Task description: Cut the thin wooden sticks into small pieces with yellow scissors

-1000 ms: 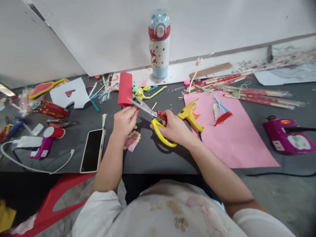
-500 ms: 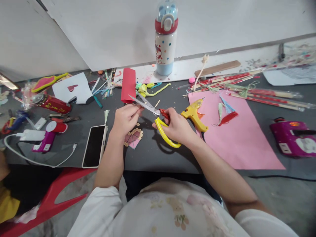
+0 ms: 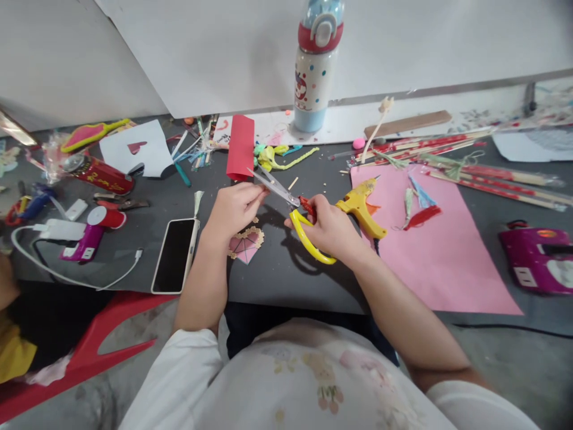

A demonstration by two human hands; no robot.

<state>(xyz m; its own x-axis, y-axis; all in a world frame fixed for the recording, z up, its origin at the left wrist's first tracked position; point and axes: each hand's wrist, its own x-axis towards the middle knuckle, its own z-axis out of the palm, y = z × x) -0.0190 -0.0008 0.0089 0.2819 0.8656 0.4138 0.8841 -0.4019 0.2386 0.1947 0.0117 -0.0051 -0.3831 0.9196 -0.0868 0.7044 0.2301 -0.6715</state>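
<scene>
My right hand grips a pair of scissors by its handles, one yellow loop hanging below the fingers. The slightly parted blades point left and away from me, reaching over the fingertips of my left hand. Those fingers are pinched together; whatever they hold is too small or hidden to name. Just below lies a small pink heart with dark lines and a rim of little tan pieces. Behind the left hand is a folded red paper.
A yellow glue gun rests on pink paper at right, near tassels. A bottle stands at the back. Left are a phone, a red can, a thread spool and a white cable.
The camera view has shifted and tilted slightly. Both hands and the scissors keep nearly the same pose over the table, the blades still parted.
</scene>
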